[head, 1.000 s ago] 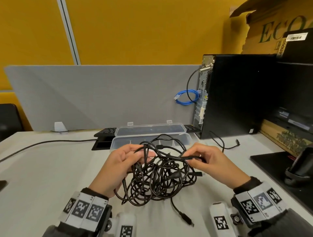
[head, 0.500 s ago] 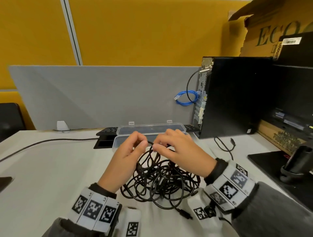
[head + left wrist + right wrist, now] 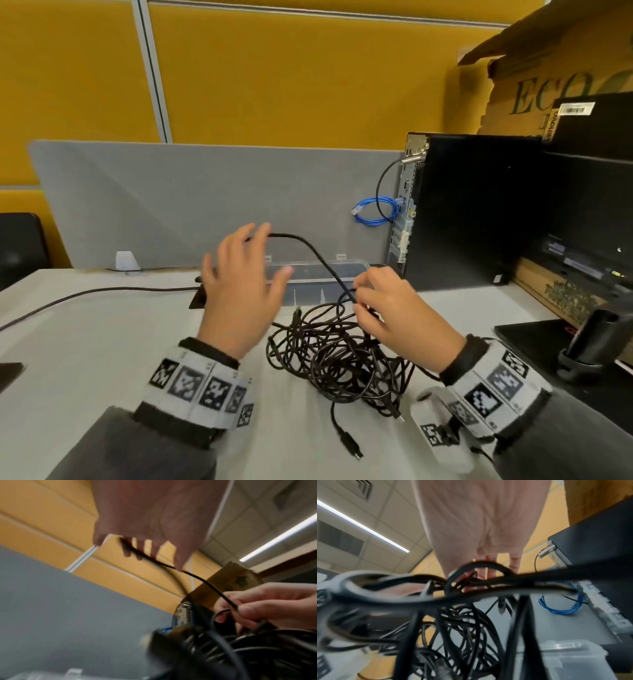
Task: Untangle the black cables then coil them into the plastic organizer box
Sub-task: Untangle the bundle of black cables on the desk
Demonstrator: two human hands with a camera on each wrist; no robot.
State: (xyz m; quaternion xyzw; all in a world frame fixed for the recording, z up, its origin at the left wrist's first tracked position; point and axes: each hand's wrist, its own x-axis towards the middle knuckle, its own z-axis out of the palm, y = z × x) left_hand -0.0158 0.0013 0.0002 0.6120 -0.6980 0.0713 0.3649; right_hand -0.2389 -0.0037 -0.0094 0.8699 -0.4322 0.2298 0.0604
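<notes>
A tangle of black cables (image 3: pixel 335 359) lies on the white desk between my hands. My left hand (image 3: pixel 239 291) is raised over the desk with straight, spread fingers. One strand (image 3: pixel 308 245) runs out from between those fingers and arcs down to my right hand (image 3: pixel 394 315), which pinches it at the top of the tangle. The left wrist view shows the strand (image 3: pixel 214 588) crossing my left fingers (image 3: pixel 137 550) and ending in the right hand's pinch (image 3: pixel 274 604). The clear plastic organizer box (image 3: pixel 342 265) stands open behind the hands, partly hidden by them.
A black computer tower (image 3: pixel 479 212) stands at the right with a blue cable coil (image 3: pixel 376 212) beside it. A grey partition (image 3: pixel 205 205) closes the back. Another black cable (image 3: pixel 85 294) crosses the desk at the left. A loose plug (image 3: pixel 349 445) trails toward me.
My left hand has risen and spread its fingers, drawing one strand up out of the tangle. The right hand stayed low at the tangle, gripping the same strand.
</notes>
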